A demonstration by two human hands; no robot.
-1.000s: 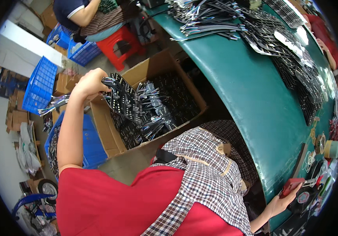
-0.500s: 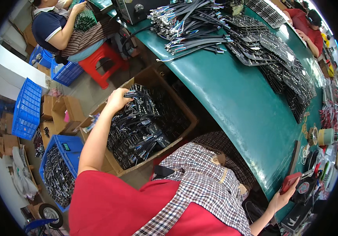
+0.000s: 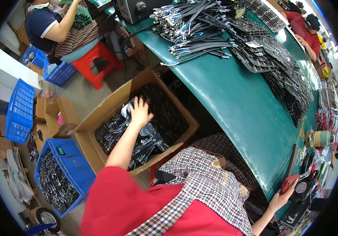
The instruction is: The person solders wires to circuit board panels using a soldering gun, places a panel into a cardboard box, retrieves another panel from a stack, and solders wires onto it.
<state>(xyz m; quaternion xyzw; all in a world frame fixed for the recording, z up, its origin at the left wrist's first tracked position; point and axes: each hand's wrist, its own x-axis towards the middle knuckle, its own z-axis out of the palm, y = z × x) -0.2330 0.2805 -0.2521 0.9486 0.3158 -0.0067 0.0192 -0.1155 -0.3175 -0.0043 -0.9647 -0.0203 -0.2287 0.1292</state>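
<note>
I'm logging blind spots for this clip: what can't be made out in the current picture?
All in the head view:
- Floor of the cardboard box: covered by black boards and cables.
- Palm of the left hand: hidden by the back of that hand.
- Gripped part of the red object: behind the right hand.
- Seated co-worker's head: cut by the upper edge.

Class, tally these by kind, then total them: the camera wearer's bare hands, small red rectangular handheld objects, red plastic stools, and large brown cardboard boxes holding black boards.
Bare left hand and right hand: 2
Small red rectangular object: 1
Red plastic stool: 1
Large brown cardboard box holding black boards: 1
Total: 5
</note>
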